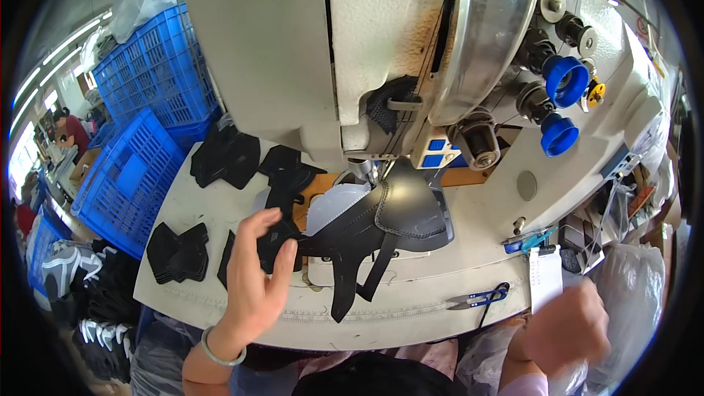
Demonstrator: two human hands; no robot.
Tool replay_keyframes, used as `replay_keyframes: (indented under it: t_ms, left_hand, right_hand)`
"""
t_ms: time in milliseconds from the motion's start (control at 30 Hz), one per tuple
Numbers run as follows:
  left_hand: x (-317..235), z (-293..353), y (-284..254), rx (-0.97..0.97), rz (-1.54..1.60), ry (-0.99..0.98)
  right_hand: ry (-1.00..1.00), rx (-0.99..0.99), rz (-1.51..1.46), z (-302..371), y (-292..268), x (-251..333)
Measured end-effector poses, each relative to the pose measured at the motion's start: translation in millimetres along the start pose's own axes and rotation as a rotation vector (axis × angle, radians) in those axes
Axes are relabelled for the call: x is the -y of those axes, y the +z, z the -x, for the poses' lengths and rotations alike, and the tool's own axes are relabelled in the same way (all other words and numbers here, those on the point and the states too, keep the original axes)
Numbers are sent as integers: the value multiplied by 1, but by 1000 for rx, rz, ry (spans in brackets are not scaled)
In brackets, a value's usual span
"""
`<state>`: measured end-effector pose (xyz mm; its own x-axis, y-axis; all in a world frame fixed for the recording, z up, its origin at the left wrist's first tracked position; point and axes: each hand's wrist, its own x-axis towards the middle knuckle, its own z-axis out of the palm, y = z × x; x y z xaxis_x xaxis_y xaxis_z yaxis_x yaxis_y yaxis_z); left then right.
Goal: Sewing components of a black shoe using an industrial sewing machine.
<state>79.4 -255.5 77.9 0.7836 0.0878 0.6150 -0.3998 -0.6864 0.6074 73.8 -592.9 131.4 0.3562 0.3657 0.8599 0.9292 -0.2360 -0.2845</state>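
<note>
Workpiece [352, 231], black and multi-part, is lying mid-table under the sewing machine head [381, 15], its thick stitched line [380, 213] running near the needle area [375, 174]. Step in hand is looking like stitching, probably between runs, as neither hand is visibly steering the part. Left hand [257, 271] is standing open at the workpiece's left end, thumb and fingers well apart, gripping nothing visible; can't tell if it's touching. Right hand [568, 323] is blurring at near right by the white paper strip [545, 279], seemingly curled; can't tell if it's holding anything. Snips [488, 297] are lying near right, apart from the workpiece; black stacks [178, 253] are sitting at left. Next move is probably calling for both hands flattening and guiding the workpiece, keeping its near straps [345, 286] from folding under
</note>
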Motion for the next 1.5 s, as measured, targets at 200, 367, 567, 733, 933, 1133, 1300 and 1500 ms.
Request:
replay_keyframes:
  t_ms: [200, 367, 567, 733, 933, 1133, 1300, 1500]
  left_hand:
    - [-7, -15, -3, 251, 733, -605]
    - [-10, -27, 2, 189, 871, -647]
    - [-21, -40, 27, 254, 853, -588]
    - [-18, -44, 38, 278, 822, -543]
    - [-8, -38, 37, 291, 822, -506]
    - [19, -25, 27, 253, 792, -358]
    - [55, -24, 17, 29, 530, -305]
    - [107, -20, 12, -135, 264, -247]
  right_hand:
    - [-122, 385, 544, -26, 71, -66]
    - [-235, 149, 459, -27, 93, -91]
    - [-156, -20, 511, -13, 83, -95]
    - [-155, -71, 503, -7, 81, -102]
    - [-135, 116, 266, -12, 63, -106]
    - [237, -301, 3, 1, 66, -118]
    - [539, -498, 47, 3, 68, -155]
    - [638, -203, 464, 19, 55, -181]
